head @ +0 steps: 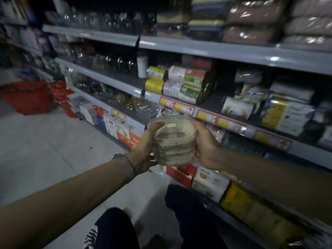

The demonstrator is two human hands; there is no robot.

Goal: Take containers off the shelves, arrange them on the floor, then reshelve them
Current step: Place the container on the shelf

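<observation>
The left hand (145, 150) and right hand (206, 148) hold the stack (175, 141) in the air, just off a shelf (251, 131) edge, fingers (156, 125) clamped on its sides. It is likely mid-carry, though which way is unclear. Next it needs a level set-down on the floor (53, 150) or the shelf.

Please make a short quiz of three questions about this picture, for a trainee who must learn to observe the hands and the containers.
1. True or false: the left hand and the right hand both grip the stack of containers.
2. Where is the stack? A: on a trolley. B: lying on the top shelf. C: held in the air before the shelves.
3. Fill in: the watch is on the ____ wrist.

Key: 1 true; 2 C; 3 left.
</observation>
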